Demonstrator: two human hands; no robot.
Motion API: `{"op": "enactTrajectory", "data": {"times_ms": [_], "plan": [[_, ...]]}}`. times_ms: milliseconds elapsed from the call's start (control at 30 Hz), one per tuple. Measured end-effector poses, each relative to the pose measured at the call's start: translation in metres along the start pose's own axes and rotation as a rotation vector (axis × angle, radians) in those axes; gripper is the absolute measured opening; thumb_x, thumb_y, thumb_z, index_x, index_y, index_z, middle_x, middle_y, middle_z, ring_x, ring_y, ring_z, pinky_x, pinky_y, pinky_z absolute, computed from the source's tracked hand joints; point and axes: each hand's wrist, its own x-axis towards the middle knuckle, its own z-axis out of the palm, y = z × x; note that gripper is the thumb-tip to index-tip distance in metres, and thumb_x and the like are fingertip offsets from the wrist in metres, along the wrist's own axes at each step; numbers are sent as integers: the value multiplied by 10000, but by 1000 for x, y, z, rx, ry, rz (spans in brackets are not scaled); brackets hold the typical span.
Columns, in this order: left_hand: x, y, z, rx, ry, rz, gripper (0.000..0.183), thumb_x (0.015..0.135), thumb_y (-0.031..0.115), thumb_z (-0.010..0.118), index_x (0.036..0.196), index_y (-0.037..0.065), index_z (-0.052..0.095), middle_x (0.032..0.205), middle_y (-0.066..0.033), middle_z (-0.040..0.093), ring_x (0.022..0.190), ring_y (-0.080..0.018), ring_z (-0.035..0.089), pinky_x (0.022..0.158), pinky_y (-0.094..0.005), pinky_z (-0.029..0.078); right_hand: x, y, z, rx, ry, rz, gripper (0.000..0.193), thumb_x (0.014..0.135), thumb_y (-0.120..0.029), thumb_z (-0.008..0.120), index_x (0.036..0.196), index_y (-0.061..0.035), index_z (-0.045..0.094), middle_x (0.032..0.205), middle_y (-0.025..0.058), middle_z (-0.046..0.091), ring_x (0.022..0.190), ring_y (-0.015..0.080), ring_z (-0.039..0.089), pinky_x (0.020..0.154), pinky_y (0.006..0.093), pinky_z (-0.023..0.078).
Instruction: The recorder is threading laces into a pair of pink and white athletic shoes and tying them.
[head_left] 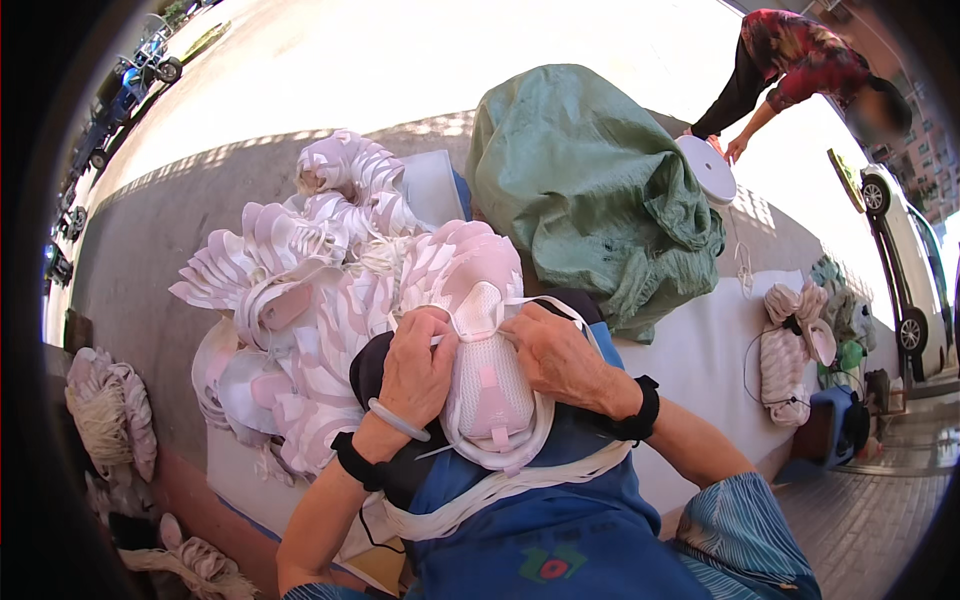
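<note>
A white and pink shoe upper (490,390) lies on my lap, its mesh tongue facing me and its pink heel tab lowest. On its left side my left hand (418,362) is closed, with a white shoelace between thumb and fingers. My right hand (562,362) pinches the white shoelace on the opposite side, its fingertips against the upper. More nested shoe uppers (462,255) adjoin it just beyond my hands. Across my apron (540,550) hangs a bundle of white laces (520,488). The exact grip of the fingertips is partly hidden.
Piled uppers (320,300) spread to the left on a pale sheet (690,420). A large green sack (590,190) stands ahead. Far right, another person (800,60) bends over a white round stool (708,170). Tied upper bundles (785,365) lie at right and at far left.
</note>
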Motion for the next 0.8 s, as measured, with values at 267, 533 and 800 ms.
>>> {"op": "enactTrajectory", "data": {"times_ms": [267,533,800], "plan": [[-15,6,-19,-51,-17,-130,172,817,29,603,938,-4,485,999,-159,549,933,-268,536,871,-335,420,-11,-17,12,-9,13,18,258,780,-37,555,1029,-3,497,900,168,549,757,366,624,624,425,502],[-38,30,20,191,-2,206,400,865,41,547,1232,-28,403,1188,-142,493,1074,-239,502,978,-339,376,-4,-16,18,-269,148,-158,130,724,-93,602,803,10,600,747,154,620,687,310,649,575,390,500],[-46,24,29,260,-30,230,542,969,330,441,1293,-95,351,1281,-308,399,1212,-462,366,1048,-499,270,7,-18,36,-410,22,-246,164,770,-135,571,768,27,594,709,141,593,661,248,624,525,359,478]]}}
